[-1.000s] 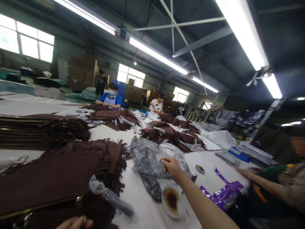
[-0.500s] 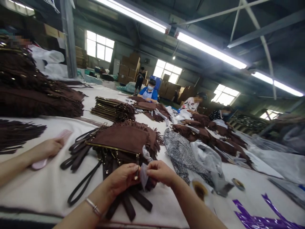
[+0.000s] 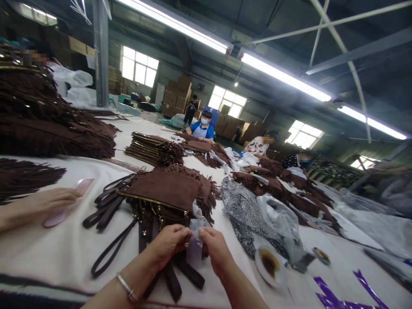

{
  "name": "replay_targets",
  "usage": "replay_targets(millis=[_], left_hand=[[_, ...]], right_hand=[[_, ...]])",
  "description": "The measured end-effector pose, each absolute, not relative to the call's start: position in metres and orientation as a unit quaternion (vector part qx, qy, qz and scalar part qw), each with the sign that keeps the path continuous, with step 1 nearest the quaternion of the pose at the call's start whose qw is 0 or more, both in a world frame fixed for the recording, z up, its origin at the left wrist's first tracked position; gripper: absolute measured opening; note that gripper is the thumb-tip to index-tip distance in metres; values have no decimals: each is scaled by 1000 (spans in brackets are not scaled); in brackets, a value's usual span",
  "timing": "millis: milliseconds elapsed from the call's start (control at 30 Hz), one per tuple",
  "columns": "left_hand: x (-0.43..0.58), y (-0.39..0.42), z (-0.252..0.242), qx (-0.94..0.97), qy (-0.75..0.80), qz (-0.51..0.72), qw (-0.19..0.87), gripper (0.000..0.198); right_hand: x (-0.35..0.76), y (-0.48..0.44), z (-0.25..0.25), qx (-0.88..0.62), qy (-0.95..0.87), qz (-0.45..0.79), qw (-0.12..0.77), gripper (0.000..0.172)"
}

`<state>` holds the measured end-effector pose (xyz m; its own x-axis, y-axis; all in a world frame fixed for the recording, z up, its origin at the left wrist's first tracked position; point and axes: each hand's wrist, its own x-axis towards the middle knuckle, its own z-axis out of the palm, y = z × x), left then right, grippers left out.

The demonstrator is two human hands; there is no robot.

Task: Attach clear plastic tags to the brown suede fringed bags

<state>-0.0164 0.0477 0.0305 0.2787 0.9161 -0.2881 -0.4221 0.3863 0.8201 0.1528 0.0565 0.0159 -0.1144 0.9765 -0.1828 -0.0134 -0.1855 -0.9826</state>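
Note:
A small clear plastic bag [image 3: 194, 251] hangs between my two hands at the front edge of a stack of brown fringed pouches [image 3: 164, 186]. My left hand [image 3: 170, 243], with a silver bangle on the wrist, is closed in a pinch at the bag's left edge, close to a metal zip pull [image 3: 186, 242]. My right hand [image 3: 213, 244] pinches the bag's right edge between thumb and fingers. Dark wrist straps [image 3: 114, 253] fan out from the stack to the left and below my hands.
At the left a co-worker's hand [image 3: 41, 206] lies by a pink comb [image 3: 84, 187] near brown fringe. Taller pouch piles [image 3: 54, 124] stand behind. To the right are grey speckled fabric [image 3: 238, 206], a tape roll [image 3: 270, 264] and purple plastic strips [image 3: 344, 296].
The bag, bunched up before, now hangs flatter and more spread between my fingers. My right hand has turned more upright. The co-worker's hand at the left has opened out over the comb.

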Motion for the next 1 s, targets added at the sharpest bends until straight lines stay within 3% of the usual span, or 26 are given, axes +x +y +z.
replay_targets(millis=[367, 1000], left_hand=[[-26, 61, 37, 284, 384, 507, 718, 26], [-17, 58, 18, 307, 425, 504, 686, 41]], right_hand=[[151, 28, 24, -539, -658, 379, 364, 19], [139, 22, 24, -547, -612, 434, 371, 20]])
